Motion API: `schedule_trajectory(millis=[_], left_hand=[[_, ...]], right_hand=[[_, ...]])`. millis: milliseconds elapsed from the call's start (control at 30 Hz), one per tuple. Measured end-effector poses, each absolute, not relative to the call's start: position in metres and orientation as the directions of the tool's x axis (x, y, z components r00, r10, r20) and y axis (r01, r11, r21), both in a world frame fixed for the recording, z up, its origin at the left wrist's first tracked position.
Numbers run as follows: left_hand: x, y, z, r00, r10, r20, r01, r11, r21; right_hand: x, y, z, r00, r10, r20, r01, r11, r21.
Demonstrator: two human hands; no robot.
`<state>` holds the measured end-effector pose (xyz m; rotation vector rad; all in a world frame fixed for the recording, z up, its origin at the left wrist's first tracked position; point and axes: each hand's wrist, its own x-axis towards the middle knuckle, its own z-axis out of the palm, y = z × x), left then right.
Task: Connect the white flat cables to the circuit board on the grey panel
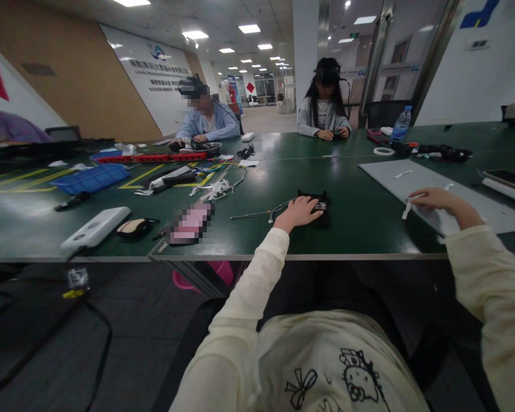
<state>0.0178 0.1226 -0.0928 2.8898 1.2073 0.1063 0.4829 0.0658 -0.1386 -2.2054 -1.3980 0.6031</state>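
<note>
My left hand (299,210) rests on a small black device (319,206) on the green table (352,229), fingers laid flat over it. A thin grey cable (257,214) runs left from the device. My right hand (438,200) lies at the near corner of a grey board (463,197), its fingers pinched on a short white strip (407,207) that hangs off the board's edge. More white strips (402,173) lie further up the board.
A white power bank (95,227), a dark mouse-like object (133,228), a blue tray (90,178), red tool (154,157) and cable clutter fill the left. Two seated people work at the far edge. A water bottle (401,124) and tape roll (384,151) stand at the back right.
</note>
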Motion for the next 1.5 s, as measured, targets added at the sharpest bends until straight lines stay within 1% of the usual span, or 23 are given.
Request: schedule_trajectory(millis=[100, 167, 300, 467, 600, 700, 800, 867, 933, 967, 1033, 1067, 1100, 1133, 1200, 1267, 1333, 1400, 1433, 1500], left_hand=[[0.019, 0.122, -0.108, 0.692, 0.695, 0.195, 0.705, -0.709, 0.021], [0.02, 0.119, -0.113, 0.678, 0.694, 0.242, 0.713, -0.701, 0.011], [0.024, 0.117, -0.115, 0.647, 0.712, 0.271, 0.739, -0.674, 0.008], [0.026, 0.119, -0.114, 0.621, 0.729, 0.287, 0.758, -0.652, 0.016], [0.025, 0.12, -0.115, 0.624, 0.722, 0.3, 0.752, -0.659, 0.022], [0.024, 0.121, -0.116, 0.623, 0.721, 0.304, 0.75, -0.661, 0.03], [0.024, 0.121, -0.116, 0.618, 0.729, 0.296, 0.754, -0.656, 0.04], [0.023, 0.121, -0.115, 0.616, 0.732, 0.29, 0.755, -0.654, 0.046], [0.023, 0.12, -0.114, 0.617, 0.732, 0.288, 0.754, -0.655, 0.048], [0.023, 0.119, -0.114, 0.618, 0.731, 0.288, 0.754, -0.655, 0.046], [0.023, 0.117, -0.113, 0.615, 0.733, 0.292, 0.757, -0.652, 0.042], [0.023, 0.117, -0.113, 0.61, 0.735, 0.295, 0.761, -0.648, 0.041], [0.023, 0.116, -0.113, 0.607, 0.737, 0.298, 0.763, -0.645, 0.042], [0.023, 0.115, -0.113, 0.604, 0.739, 0.3, 0.765, -0.643, 0.045], [0.022, 0.116, -0.114, 0.597, 0.745, 0.297, 0.769, -0.637, 0.052], [0.022, 0.119, -0.116, 0.592, 0.759, 0.272, 0.778, -0.626, 0.053], [0.021, 0.122, -0.118, 0.595, 0.767, 0.242, 0.782, -0.621, 0.047], [0.02, 0.125, -0.12, 0.609, 0.761, 0.222, 0.775, -0.631, 0.038], [0.019, 0.125, -0.12, 0.619, 0.756, 0.215, 0.769, -0.639, 0.033], [0.019, 0.126, -0.12, 0.63, 0.751, 0.2, 0.762, -0.647, 0.026]], right_hand=[[0.477, 0.068, -0.138, 0.427, 0.895, -0.129, 0.729, -0.425, -0.536], [0.476, 0.07, -0.139, 0.458, 0.883, -0.106, 0.742, -0.445, -0.501], [0.473, 0.07, -0.138, 0.482, 0.873, -0.073, 0.759, -0.458, -0.463], [0.465, 0.066, -0.135, 0.486, 0.871, -0.07, 0.762, -0.461, -0.455], [0.458, 0.061, -0.131, 0.505, 0.862, -0.039, 0.749, -0.46, -0.476], [0.452, 0.057, -0.13, 0.515, 0.857, -0.034, 0.715, -0.451, -0.534], [0.436, 0.056, -0.131, 0.46, 0.887, -0.043, 0.658, -0.374, -0.653], [0.414, 0.059, -0.129, 0.39, 0.921, -0.011, 0.605, -0.264, -0.751], [0.382, 0.064, -0.123, 0.306, 0.949, 0.076, 0.522, -0.101, -0.847], [0.362, 0.068, -0.117, 0.26, 0.956, 0.133, 0.486, -0.01, -0.874], [0.315, 0.072, -0.103, 0.181, 0.952, 0.247, 0.499, 0.128, -0.857], [0.29, 0.074, -0.096, 0.144, 0.933, 0.329, 0.538, 0.205, -0.817], [0.265, 0.073, -0.09, 0.083, 0.905, 0.418, 0.61, 0.286, -0.739], [0.24, 0.072, -0.085, -0.004, 0.863, 0.505, 0.687, 0.369, -0.626], [0.197, 0.067, -0.08, -0.212, 0.77, 0.602, 0.771, 0.51, -0.381], [0.166, 0.06, -0.084, -0.403, 0.683, 0.609, 0.773, 0.611, -0.173], [0.15, 0.054, -0.094, -0.544, 0.614, 0.571, 0.738, 0.675, -0.022], [0.146, 0.05, -0.105, -0.625, 0.563, 0.54, 0.704, 0.706, 0.079], [0.147, 0.049, -0.11, -0.647, 0.544, 0.535, 0.691, 0.714, 0.111], [0.152, 0.048, -0.116, -0.666, 0.519, 0.536, 0.676, 0.723, 0.139]])
